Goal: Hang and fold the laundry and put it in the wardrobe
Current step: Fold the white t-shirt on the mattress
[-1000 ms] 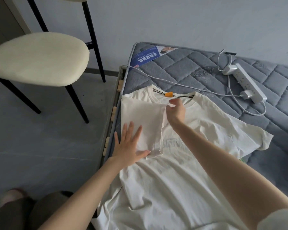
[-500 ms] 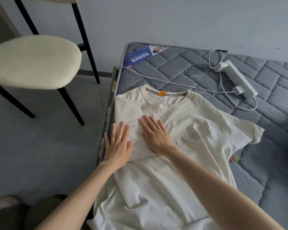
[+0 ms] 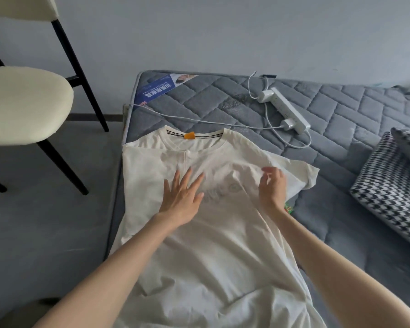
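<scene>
A white T-shirt lies face up on the grey quilted mattress, collar with an orange tag toward the wall. Its left sleeve is folded in over the chest. My left hand rests flat on the chest with its fingers spread. My right hand is over the shirt's right shoulder, beside the spread right sleeve, fingers curled and pinching a raised ridge of the fabric.
A white power strip with a plugged charger and cables lies on the mattress beyond the collar. A houndstooth cushion sits at the right. A cream chair with black legs stands on the floor at the left. The mattress edge runs beside the shirt's left side.
My right hand let go of the folded left sleeve, smoothed it, then crossed to the shirt's right shoulder. My left hand slid from the folded sleeve to the chest.
</scene>
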